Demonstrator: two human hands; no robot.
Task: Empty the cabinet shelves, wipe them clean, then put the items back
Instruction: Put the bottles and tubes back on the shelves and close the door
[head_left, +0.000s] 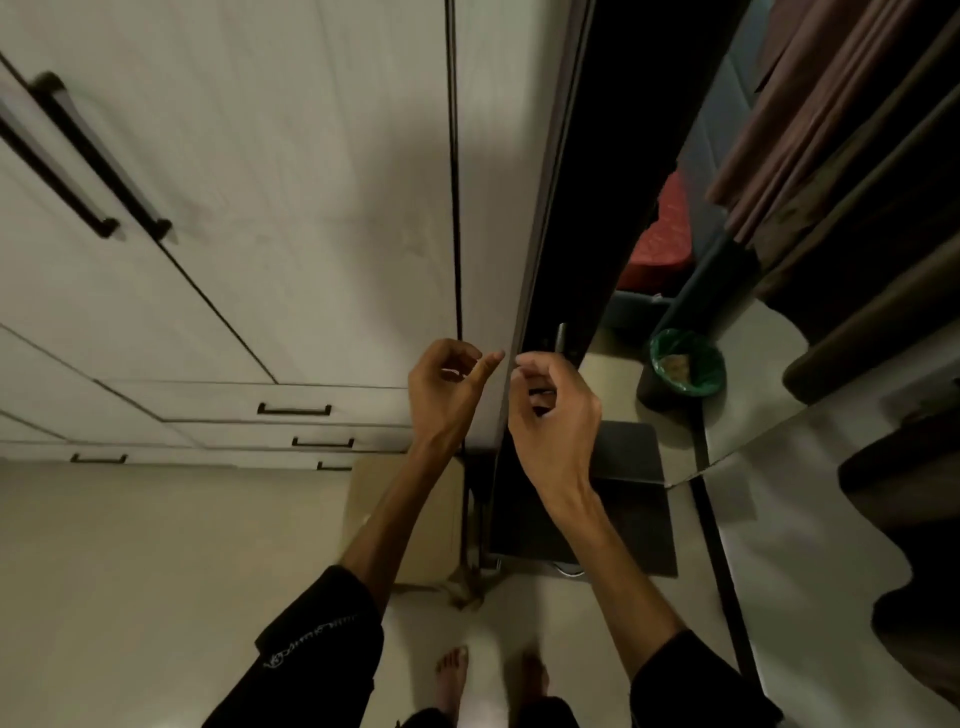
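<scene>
Green-lined bin (684, 370) holds scraps; both hands (449, 387) (553, 410) loosely curled, holding nothing.

Views: we have one, the head camera, worn by the person.
Facing: we look forward and steeply down along the white cabinet doors (311, 208) to the floor (130, 571).
Nearness: close; forearms reach in from the bottom edge.
Lens: wide-angle, straight edges bend.

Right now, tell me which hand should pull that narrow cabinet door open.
Probably the right hand. Its fingers curl at the free edge of the narrow door, beside the dark gap. The left hand hangs in front of the door face, holding nothing.
</scene>
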